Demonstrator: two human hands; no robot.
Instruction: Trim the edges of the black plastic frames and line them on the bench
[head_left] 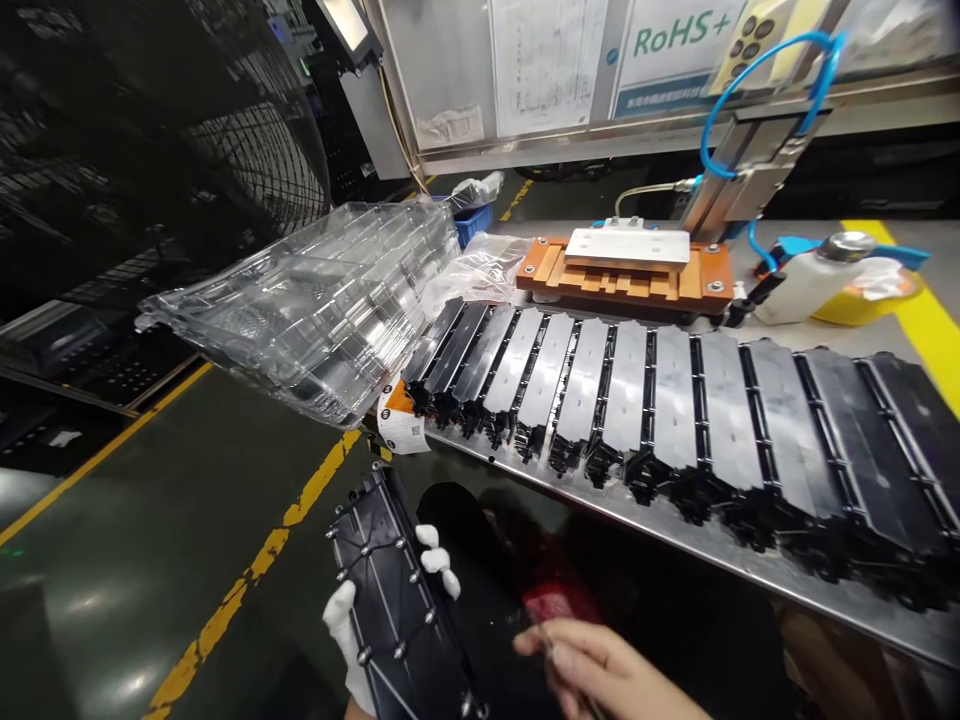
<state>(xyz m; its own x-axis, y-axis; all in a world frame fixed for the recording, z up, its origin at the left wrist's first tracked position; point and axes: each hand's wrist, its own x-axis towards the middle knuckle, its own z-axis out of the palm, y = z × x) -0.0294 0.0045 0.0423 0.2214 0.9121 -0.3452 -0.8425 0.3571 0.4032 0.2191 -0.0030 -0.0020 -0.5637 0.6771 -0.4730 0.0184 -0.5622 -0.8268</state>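
Note:
In a white glove or finger covers, my left hand point(343, 625) grips a long black ribbed plastic part point(401, 600) in front of the bench. Its thumb is on the left edge and its fingertips wrap the right edge; round bosses dot the part's face. To the right of it, apart from the part, my bare right hand point(600, 665) is closed in a pinch. Something thin and dark seems to be between those fingers, but it is blurred. Beyond both hands, a row of several similar black parts point(675, 400) lies side by side along the bench, many looking silvery on top.
A metal-edged bench point(525, 472) runs across in front of me. Clear plastic trays point(322, 300) are stacked at left. Behind the row stands an orange fixture point(630, 280) with a pneumatic press point(720, 185). A white bottle point(802, 285) is at right, a large fan point(255, 130) at left.

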